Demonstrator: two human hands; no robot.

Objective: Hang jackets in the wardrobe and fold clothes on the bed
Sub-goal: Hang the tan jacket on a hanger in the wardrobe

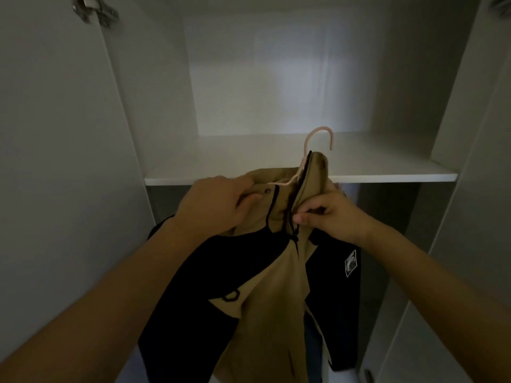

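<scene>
A tan and black jacket [265, 286] is held up in front of an open white wardrobe [83, 134], just below the front edge of its shelf [276, 161]. The garment is fitted on a pale pink hanger [318, 139], whose hook rises above the collar and is seen against the shelf surface, engaged on nothing visible. The hanger's shoulder arm is partly visible inside the neck opening; the remainder is concealed by fabric.

The left hand [218, 203] is closed on the left side of the collar, fingers curled over the tan fabric beside a dark snap button [267, 191]. The right hand [331, 214] is closed on the right side of the collar at the zip line, with thumb and fingertips [300, 217] pinched together on the fabric edge next to the zipper. Whether the zip pull itself is held cannot be told.

The jacket body hangs down between the two forearms. Black panels are noted on both shoulders and sleeves, with a tan central front. A white diamond-shaped patch [351, 262] is seen on the black panel at the right. A small black loop [231, 295] is noted on the lower left front.

A metal hinge [94, 8] is visible on the wardrobe door at upper left. The compartment below the shelf is dark, and its contents cannot be made out
</scene>
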